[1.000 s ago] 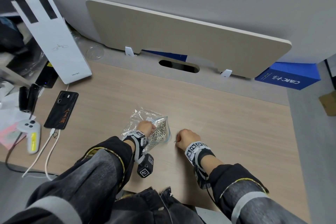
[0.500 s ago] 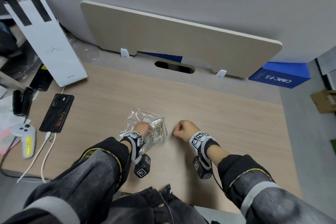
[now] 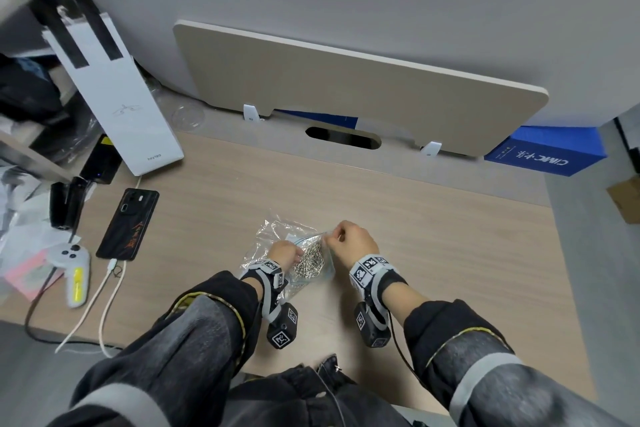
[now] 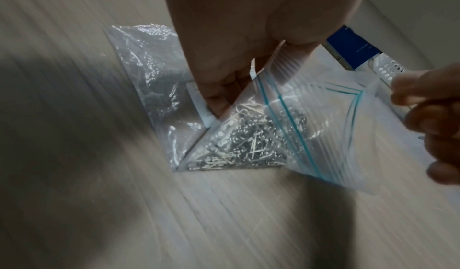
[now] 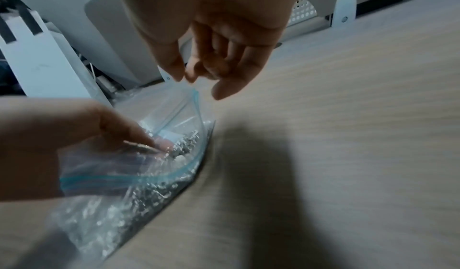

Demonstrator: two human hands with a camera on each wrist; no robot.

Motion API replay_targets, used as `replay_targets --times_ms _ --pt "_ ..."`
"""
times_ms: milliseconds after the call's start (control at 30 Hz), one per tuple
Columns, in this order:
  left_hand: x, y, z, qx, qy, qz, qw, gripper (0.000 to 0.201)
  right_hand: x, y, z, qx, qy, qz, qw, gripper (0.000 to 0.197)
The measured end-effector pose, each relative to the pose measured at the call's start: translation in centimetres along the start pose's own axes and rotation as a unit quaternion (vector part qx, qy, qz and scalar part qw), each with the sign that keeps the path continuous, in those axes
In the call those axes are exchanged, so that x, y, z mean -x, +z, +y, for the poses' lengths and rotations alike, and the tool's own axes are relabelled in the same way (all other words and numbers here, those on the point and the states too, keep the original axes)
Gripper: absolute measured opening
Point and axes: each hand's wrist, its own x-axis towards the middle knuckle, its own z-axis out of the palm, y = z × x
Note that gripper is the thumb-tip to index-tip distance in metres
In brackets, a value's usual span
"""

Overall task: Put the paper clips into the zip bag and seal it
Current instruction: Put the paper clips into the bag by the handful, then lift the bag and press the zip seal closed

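A clear zip bag (image 3: 325,269) with blue seal lines lies on the wooden desk (image 3: 433,236), its mouth standing open. A heap of silver paper clips (image 3: 310,258) fills its lower part, seen again as paper clips (image 4: 248,143) in the left wrist view. My left hand (image 3: 291,253) pinches the near side of the mouth, and the left hand (image 4: 251,70) shows the rim between its fingers. My right hand (image 3: 332,236) pinches the far corner of the rim with thumb and forefinger; the right hand (image 5: 185,77) pulls the zip bag (image 5: 174,115) taut.
A crumpled clear wrapper (image 3: 273,229) lies under and left of the bag. At the left stand a white paper bag (image 3: 117,104), a black phone (image 3: 128,224), a white controller (image 3: 72,267) and cables. A beige board (image 3: 346,87) and a blue box (image 3: 543,154) line the back.
My right hand left the desk to the right of the bag, moved up and left to the bag's mouth and took hold of its rim. The left hand kept its grip.
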Motion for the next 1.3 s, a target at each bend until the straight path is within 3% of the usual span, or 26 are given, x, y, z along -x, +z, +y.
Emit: replay_targets --times_ms 100,167,333,433,567,667,867,1000,1167,1300 --pt "0.2 0.2 -0.1 -0.016 -0.004 0.009 1.000 0.023 0.3 0.5 0.5 0.114 0.026 -0.101 0.988 0.034" --pt "0.5 0.1 0.4 -0.069 0.001 0.010 0.998 0.022 0.3 0.1 0.5 0.139 0.023 -0.144 0.979 0.022" --pt "1.0 -1.7 2.9 -0.241 0.045 0.018 0.969 0.024 -0.8 -3.6 -0.6 0.114 0.004 -0.121 0.986 0.021" --pt "1.5 -2.5 5.5 -0.257 0.086 0.032 0.962 0.017 -1.6 -6.3 -1.6 0.102 -0.004 -0.127 0.987 0.015" --pt "2.7 -2.7 9.9 -0.221 0.131 0.012 0.966 0.004 -2.0 -10.4 -2.7 0.116 -0.034 -0.110 0.987 0.017" --pt "3.8 -2.7 13.3 -0.192 0.167 0.002 0.967 0.009 -2.2 -13.7 -3.6 0.112 -0.058 -0.053 0.991 0.017" --pt "6.6 -1.6 19.1 -0.062 0.239 0.004 0.969 0.008 -1.8 -18.9 -5.1 0.064 -0.124 0.134 0.981 0.021" --pt "7.2 -0.5 20.1 0.021 0.225 0.018 0.974 0.011 -1.9 -19.8 -4.5 0.044 -0.122 0.109 0.986 0.021" --pt "7.1 1.3 20.0 0.133 0.183 0.015 0.974 0.017 -1.5 -18.4 -2.8 0.006 -0.112 0.012 0.994 0.062" --pt "7.2 2.3 20.2 0.216 0.134 -0.001 0.967 0.013 -1.8 -18.2 -2.0 0.060 -0.122 0.004 0.991 0.051"
